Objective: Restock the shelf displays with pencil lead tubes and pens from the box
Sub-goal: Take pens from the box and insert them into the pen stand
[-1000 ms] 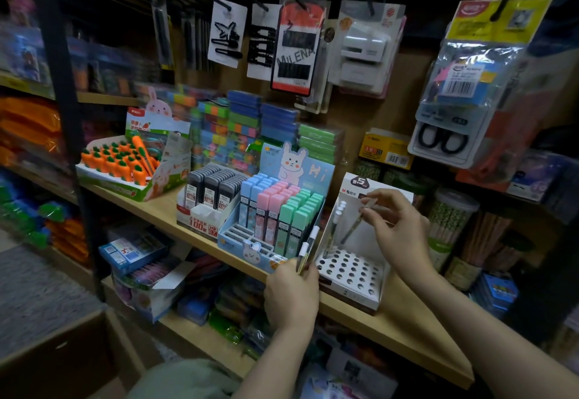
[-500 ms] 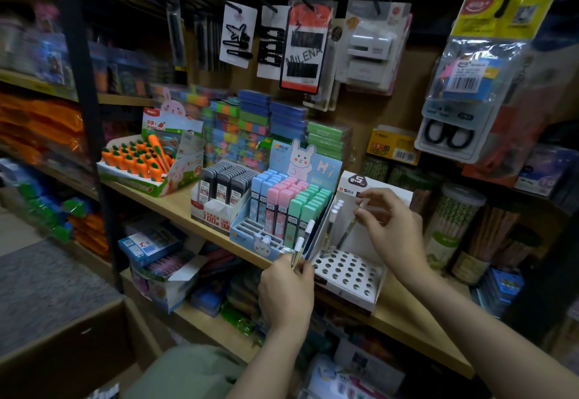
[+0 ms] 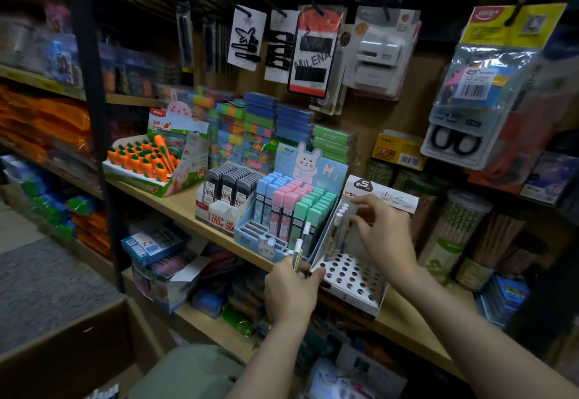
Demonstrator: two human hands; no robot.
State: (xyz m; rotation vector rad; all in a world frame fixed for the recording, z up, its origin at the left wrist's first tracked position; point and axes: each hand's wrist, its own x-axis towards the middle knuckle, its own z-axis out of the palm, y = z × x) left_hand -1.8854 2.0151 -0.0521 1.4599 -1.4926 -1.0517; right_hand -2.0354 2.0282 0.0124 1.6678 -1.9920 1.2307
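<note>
Left hand (image 3: 289,292) gripping white-capped clear pens (image 3: 301,246), right hand (image 3: 383,235) pinching one pen at 1 o'clock above white perforated cardboard pen stand (image 3: 354,276)

The pen stand (image 3: 347,276) is set on the shelf (image 3: 185,207), near its front edge. Just left of the stand, touching it, the lead tube display (image 3: 282,210) is placed, and further left the carrot display (image 3: 147,163). Behind the stand, jars (image 3: 463,226) are ranged (to its right). A few pens (image 3: 340,229) are held upright in its back holes.
</note>
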